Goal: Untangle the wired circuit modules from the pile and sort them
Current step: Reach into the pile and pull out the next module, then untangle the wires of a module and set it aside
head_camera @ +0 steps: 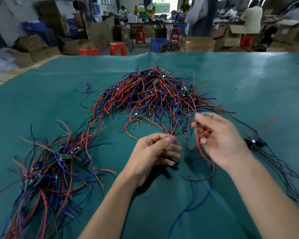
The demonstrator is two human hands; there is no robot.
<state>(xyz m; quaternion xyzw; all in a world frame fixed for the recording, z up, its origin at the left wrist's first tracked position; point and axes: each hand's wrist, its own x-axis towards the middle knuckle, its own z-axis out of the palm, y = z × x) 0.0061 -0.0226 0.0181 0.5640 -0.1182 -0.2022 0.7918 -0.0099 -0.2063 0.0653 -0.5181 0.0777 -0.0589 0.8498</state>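
Observation:
A big tangled pile of wired circuit modules (150,94) with red, blue and black leads lies in the middle of the green mat. A second bundle of modules (47,168) lies at the near left. My left hand (152,152) pinches thin red wires between thumb and forefinger at the pile's near edge. My right hand (219,140), blurred by motion, curls its fingers round red wires that trail down toward me. Two dark modules (255,142) lie just right of that hand, with blue and black leads running toward the mat's right side.
The green mat (248,80) covers the table up to its far edge. Beyond it stand red stools (118,48), cardboard boxes (198,44), a blue crate (158,44) and people at workbenches in the background.

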